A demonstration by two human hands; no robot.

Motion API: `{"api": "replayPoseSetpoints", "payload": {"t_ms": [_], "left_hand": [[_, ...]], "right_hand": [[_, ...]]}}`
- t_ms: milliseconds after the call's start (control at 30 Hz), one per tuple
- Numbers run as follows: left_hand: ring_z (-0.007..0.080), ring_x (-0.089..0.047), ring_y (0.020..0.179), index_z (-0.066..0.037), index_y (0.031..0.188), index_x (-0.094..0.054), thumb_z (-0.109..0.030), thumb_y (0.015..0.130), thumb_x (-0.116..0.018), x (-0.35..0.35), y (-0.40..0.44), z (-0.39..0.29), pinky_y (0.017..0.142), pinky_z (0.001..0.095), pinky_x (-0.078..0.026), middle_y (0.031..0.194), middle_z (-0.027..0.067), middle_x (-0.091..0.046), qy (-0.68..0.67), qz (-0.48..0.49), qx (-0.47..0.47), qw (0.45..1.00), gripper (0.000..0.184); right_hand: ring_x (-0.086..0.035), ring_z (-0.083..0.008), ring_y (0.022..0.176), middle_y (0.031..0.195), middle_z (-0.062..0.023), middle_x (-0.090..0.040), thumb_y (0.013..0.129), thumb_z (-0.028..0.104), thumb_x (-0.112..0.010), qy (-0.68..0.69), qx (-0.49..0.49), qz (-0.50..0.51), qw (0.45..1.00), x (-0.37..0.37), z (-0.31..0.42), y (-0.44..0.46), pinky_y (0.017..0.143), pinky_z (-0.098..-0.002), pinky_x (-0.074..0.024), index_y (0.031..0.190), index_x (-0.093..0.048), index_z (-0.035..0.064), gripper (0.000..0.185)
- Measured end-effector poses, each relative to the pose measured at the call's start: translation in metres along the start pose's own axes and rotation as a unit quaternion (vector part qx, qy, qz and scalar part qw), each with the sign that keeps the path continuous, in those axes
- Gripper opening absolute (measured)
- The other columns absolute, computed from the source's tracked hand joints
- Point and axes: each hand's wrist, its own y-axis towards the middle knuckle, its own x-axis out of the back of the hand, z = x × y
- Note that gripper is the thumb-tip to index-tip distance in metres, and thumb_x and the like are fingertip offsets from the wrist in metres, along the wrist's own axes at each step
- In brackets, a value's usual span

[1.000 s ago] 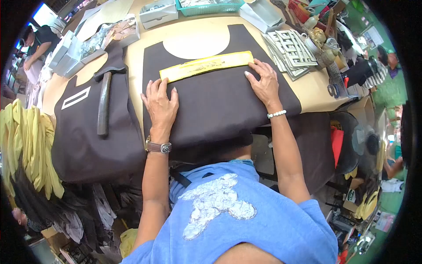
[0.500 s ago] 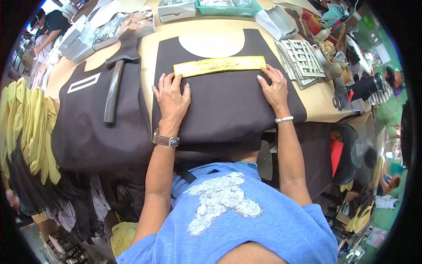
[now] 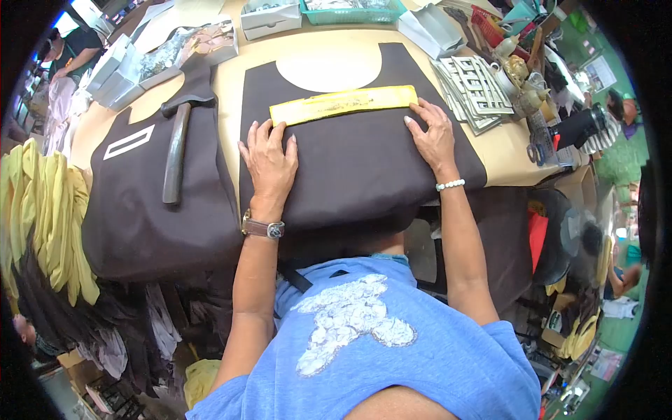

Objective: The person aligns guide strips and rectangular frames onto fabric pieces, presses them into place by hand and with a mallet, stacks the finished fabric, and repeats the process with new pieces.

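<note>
A worn yellow strip (image 3: 343, 103) with dark marks lies across a dark brown apron-shaped piece of cloth (image 3: 364, 157), just below its curved neckline. My left hand (image 3: 269, 162) rests on the cloth with fingers spread, its fingertips touching the strip's lower left edge. At the other end, my right hand (image 3: 434, 136) has its fingertips against the strip's lower right corner, thumb held apart. A second dark cloth piece (image 3: 140, 224) lies on the left, bearing a white rectangular frame (image 3: 129, 142) and a hammer (image 3: 179, 143) with a dark head.
Open boxes (image 3: 210, 45) of small parts and a teal basket (image 3: 353, 12) line the table's far side. Flat white stencils (image 3: 476, 91) are stacked at right, near scissors (image 3: 536, 154). Yellow cloths (image 3: 49, 217) hang at left. Another person (image 3: 73, 52) is at far left.
The whole view has shifted slightly, so things appear a little farther left. Both hands stay at the yellow strip's two ends, with hardly any change in their hold.
</note>
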Motion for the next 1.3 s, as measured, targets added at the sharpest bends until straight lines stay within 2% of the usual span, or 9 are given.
{"api": "replayPoseSetpoints", "payload": {"t_ms": [633,733,933,1300], "left_hand": [[0.034,-0.042,0.122,-0.008,0.111,-0.061,-0.021,0.083,-0.061,0.0037,0.0,-0.0021,0.098,0.061,-0.029,0.119,0.0129,-0.054,0.012,0.001,-0.006,1.0,0.031],[0.0357,-0.04,0.123,-0.006,0.112,-0.06,-0.02,0.083,-0.06,0.0037,0.0012,-0.0033,0.1,0.0624,-0.026,0.121,0.0148,-0.052,-0.005,0.021,0.006,1.0,0.033],[0.0333,-0.042,0.123,-0.009,0.112,-0.06,-0.02,0.083,-0.06,0.0031,0.0001,-0.0028,0.099,0.0601,-0.028,0.121,0.0116,-0.053,0.012,0.015,0.003,1.0,0.031],[0.0337,-0.04,0.124,-0.009,0.115,-0.058,-0.017,0.082,-0.061,0.0091,0.0033,-0.0079,0.101,0.0567,-0.027,0.123,0.0125,-0.052,0.007,0.038,0.019,0.999,0.034]], "right_hand": [[-0.047,-0.0274,0.118,0.121,-0.0081,-0.058,0.079,0.027,-0.064,-0.002,0.013,-0.014,1.0,0.0008,0.0022,-0.0002,0.103,-0.0398,-0.031,0.108,-0.066,0.0102,0.033],[-0.047,-0.0277,0.119,0.122,-0.0081,-0.058,0.079,0.027,-0.064,0.009,0.016,-0.01,1.0,0.0014,0.001,0.0002,0.103,-0.04,-0.0309,0.108,-0.066,0.0104,0.033],[-0.047,-0.0281,0.118,0.122,-0.0085,-0.058,0.079,0.026,-0.064,0.008,0.014,-0.014,1.0,0.0012,0.0008,-0.0011,0.103,-0.0401,-0.0312,0.108,-0.066,0.0109,0.033],[-0.046,-0.03,0.118,0.122,-0.0102,-0.057,0.079,0.023,-0.064,0.011,0.003,-0.008,1.0,0.0073,0.0088,-0.0007,0.103,-0.0418,-0.0302,0.108,-0.066,0.0086,0.032]]}}
